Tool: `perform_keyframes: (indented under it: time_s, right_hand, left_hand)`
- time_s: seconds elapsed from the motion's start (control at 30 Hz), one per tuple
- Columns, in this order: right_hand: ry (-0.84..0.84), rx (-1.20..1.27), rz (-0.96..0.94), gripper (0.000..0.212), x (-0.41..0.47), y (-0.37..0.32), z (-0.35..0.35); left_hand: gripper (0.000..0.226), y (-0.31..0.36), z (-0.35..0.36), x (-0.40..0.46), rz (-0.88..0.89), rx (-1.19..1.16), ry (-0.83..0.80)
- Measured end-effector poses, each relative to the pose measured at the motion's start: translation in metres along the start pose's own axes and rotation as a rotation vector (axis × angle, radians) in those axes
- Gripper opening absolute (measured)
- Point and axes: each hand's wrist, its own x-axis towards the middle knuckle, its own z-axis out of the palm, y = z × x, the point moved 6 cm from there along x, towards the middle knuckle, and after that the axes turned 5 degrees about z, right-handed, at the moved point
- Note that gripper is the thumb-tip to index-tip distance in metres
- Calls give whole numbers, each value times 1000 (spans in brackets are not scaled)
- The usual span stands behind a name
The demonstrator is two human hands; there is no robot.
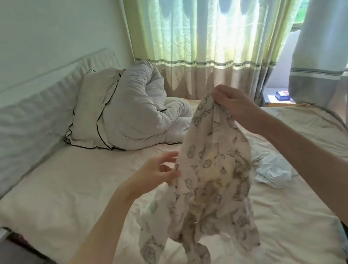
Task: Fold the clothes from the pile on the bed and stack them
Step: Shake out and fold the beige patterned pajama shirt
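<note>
Pillow (pixel 95 112) propped at headboard, far left. Left hand (pixel 159 174) pinches printed garment (pixel 217 184) at its edge; right hand (pixel 229 103) clenches its top corner, garment hanging above bed (pixel 66 204). White clothes (pixel 271 171) lie crumpled just right.

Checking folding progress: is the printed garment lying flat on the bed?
No, both the right hand and left hand hold the printed garment up above the bed.

Both forearms are showing bare to the frame's lower edge, sleeveless; the left hand (pixel 155 173) and right hand (pixel 232 102) are wearing no rings or gloves.
</note>
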Motion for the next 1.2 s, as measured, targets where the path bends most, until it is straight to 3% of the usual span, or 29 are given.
perform_keyframes:
  time_s: [0.17,0.27,0.37,0.53,0.7,0.8,0.9,0.93,1.03,1.2]
  right_hand:
    - [-63,15,-37,20,3,-13,23]
    - [-114,33,-49,21,5,-16,37]
    - [-79,-15,-65,22,13,-16,38]
    - [122,-139,7,27,30,12,5]
    - [105,-433,160,17,24,62,23]
    - [-85,-379,68,18,-6,73,68]
    - [-280,-366,37,45,-34,87,116]
    - [-249,-352,24,46,-34,88,123]
    - [-63,-160,-29,9,-25,77,125]
    - [-156,180,140,15,-12,78,123]
  left_hand:
    - [63,-34,26,-12,-41,93,202]
    - [39,-28,20,-3,36,98,380]
    - [9,-26,1,0,6,217,528]
    - [10,-17,-35,-11,-20,39,564]
    - [4,14,-63,7,-26,149,617]
    - [4,18,-63,17,-89,119,616]
    - [11,25,-62,24,-96,159,632]
    - [14,27,-63,26,-95,196,623]
    - [15,30,-67,27,-98,205,586]
    - [8,18,-81,16,-71,-33,612]
